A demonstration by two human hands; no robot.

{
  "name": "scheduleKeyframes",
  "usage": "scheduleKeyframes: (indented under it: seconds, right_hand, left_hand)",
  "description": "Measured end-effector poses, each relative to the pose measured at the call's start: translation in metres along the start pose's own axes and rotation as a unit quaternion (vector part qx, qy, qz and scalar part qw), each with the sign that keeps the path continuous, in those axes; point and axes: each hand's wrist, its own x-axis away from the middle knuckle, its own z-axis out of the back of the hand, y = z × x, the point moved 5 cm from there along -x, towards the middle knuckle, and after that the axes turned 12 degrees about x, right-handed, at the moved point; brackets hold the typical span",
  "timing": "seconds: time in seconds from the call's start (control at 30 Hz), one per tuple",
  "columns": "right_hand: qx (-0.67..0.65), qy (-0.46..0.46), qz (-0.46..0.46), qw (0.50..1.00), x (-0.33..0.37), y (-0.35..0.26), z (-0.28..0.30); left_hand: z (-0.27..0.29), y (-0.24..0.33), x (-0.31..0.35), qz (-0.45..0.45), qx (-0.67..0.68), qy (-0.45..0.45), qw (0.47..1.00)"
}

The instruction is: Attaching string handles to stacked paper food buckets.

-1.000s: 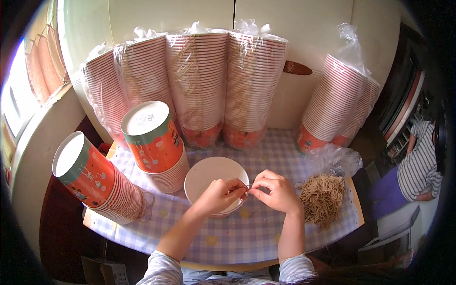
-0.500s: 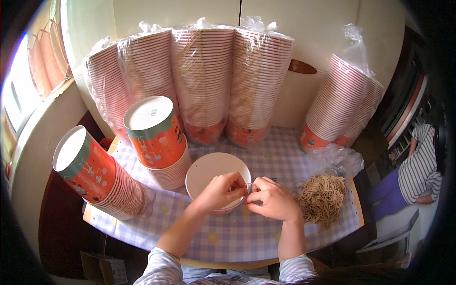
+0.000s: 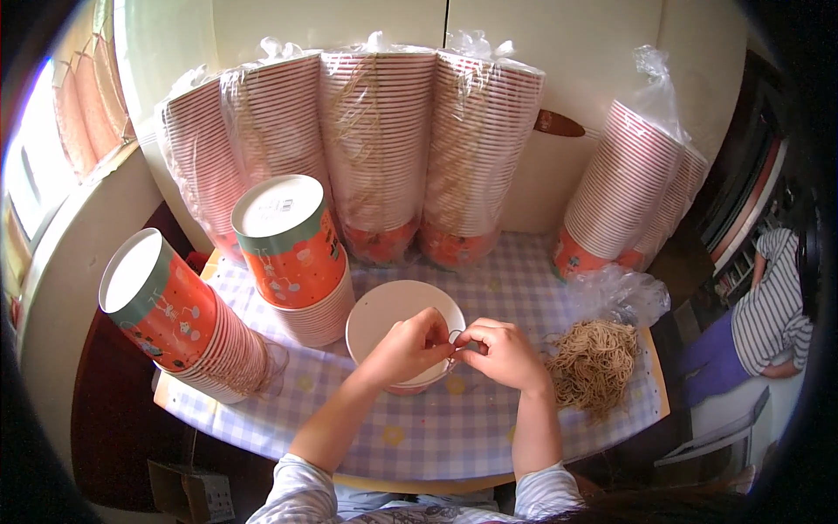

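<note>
Bucket (image 3: pixel 380 319), pale inside with its mouth facing up, stands on a checked tablecloth (image 3: pixel 489 441). Over its right side, near the rim, a thin loop (image 3: pixel 455 334) shows between two bare hands; its material is too fine to tell. The left hand (image 3: pixel 408 349) reaches across the bucket's near right part, thumb and forefinger pinched together on the loop. The right hand (image 3: pixel 499 351), just right of the bucket, has its fingertips closed on the loop's other side, facing the left ones. Whether either hand touches the bucket's rim cannot be told.

Further right of the bucket lies a tangled heap of tan twine (image 3: pixel 595 362), with a crumpled clear plastic bag (image 3: pixel 618 295) behind it. Left of the bucket, an orange and green upturned stack (image 3: pixel 292 271) stands near, and a second stack (image 3: pixel 179 319) farther left. Behind the bucket rise four tall plastic-wrapped stacks (image 3: pixel 377 140); more wrapped stacks (image 3: pixel 615 192) stand behind it to the right. Well to the bucket's right is another person in a striped top (image 3: pixel 766 306).
</note>
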Motion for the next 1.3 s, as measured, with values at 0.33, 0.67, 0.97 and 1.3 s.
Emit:
scheduleKeyframes:
  seconds: [0.33,0.67,0.97,1.3]
  right_hand:
    - [0.12,0.013,-0.019,0.993,0.0,-0.007,-0.007]
    - [-0.106,-0.081,-0.073,0.988,-0.004,0.024,-0.012]
    - [-0.152,-0.118,-0.083,0.978,-0.004,0.027,-0.017]
    - [-0.127,-0.116,-0.077,0.982,-0.001,0.024,-0.012]
  left_hand:
    - [0.001,-0.014,0.002,0.034,0.031,0.006,0.999]
    - [-0.004,0.015,0.015,-0.028,-0.199,0.022,0.979]
    - [-0.021,0.012,0.016,-0.023,-0.278,0.023,0.96]
    - [-0.021,0.007,0.015,-0.044,-0.291,0.053,0.954]
